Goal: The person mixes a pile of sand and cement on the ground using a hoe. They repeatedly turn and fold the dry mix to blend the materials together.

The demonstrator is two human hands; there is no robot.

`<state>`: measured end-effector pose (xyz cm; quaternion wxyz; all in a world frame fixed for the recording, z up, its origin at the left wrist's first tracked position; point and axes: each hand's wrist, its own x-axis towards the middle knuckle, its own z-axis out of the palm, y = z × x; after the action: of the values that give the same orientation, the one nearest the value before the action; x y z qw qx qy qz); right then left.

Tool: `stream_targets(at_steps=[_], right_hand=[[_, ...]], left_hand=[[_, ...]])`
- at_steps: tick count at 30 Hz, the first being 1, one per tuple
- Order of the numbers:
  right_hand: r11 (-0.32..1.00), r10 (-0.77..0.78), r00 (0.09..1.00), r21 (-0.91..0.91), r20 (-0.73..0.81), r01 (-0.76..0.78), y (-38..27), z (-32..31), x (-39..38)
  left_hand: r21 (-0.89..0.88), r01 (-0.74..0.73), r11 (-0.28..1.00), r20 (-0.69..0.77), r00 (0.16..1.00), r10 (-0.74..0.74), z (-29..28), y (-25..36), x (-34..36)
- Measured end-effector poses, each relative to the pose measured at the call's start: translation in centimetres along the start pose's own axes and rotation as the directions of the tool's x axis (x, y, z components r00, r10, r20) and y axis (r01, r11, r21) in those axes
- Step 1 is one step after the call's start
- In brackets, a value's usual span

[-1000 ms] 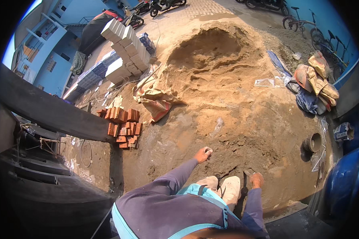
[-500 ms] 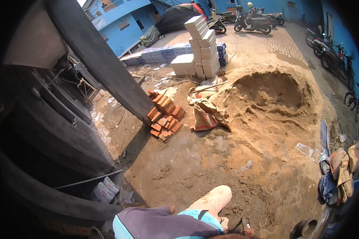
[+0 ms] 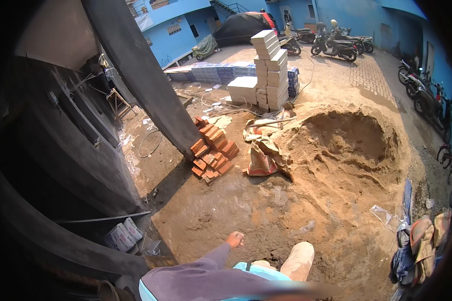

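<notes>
My left hand [image 3: 236, 240] reaches forward from a dark purple sleeve, over the wet, muddy ground [image 3: 201, 220]. Its fingers are curled in, and nothing shows in them. At the lower edge a brown smear [image 3: 306, 290] may be part of my right arm or hand; its fingers cannot be made out. My bent knee [image 3: 299, 258], in pale trousers, stands to the right of the left hand. Ahead of the hand lie stacked red bricks [image 3: 213, 153] and a crumpled sack [image 3: 262, 159].
A large sand heap [image 3: 346, 145] fills the right middle. A dark pillar [image 3: 140, 75] slants down to the bricks. Pale blocks [image 3: 271, 75] stand stacked behind, with motorcycles [image 3: 334, 48] beyond. Clothes [image 3: 419, 246] hang at right; paper bags [image 3: 123, 236] lie at left.
My left hand has come out from beside my body and stretched forward to the right. The knee appears farther right, and the view has shifted. The right hand, visible low down before, is now blurred or hidden.
</notes>
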<state>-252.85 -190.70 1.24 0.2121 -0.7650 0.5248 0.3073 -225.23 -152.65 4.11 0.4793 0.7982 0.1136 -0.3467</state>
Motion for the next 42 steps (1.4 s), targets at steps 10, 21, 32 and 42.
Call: stream_targets(at_steps=[10, 21, 32, 42], right_hand=[[0.997, -0.078, 0.997, -0.001, 0.011, 0.078, 0.4, -0.9, 2.6], [0.991, -0.113, 0.994, -0.067, 0.013, 0.113, 0.2, -0.4, 2.1], [0.980, -0.171, 0.985, -0.106, -0.015, 0.168, -4.6, 3.9, -3.9], [0.965, -0.253, 0.967, -0.067, 0.024, 0.254, -7.5, 7.8, -8.5]], left_hand=[[0.088, 0.188, 0.978, -0.025, 0.982, -0.187, 4.1, -6.2, -3.0], [0.279, 0.113, 0.954, 0.024, 0.992, -0.125, 0.1, -10.7, -5.9], [0.141, 0.032, 0.990, -0.026, 0.999, -0.029, -12.6, -13.9, -7.3], [0.729, -0.137, 0.671, 0.229, 0.972, -0.051, -22.2, -28.3, -14.1]])
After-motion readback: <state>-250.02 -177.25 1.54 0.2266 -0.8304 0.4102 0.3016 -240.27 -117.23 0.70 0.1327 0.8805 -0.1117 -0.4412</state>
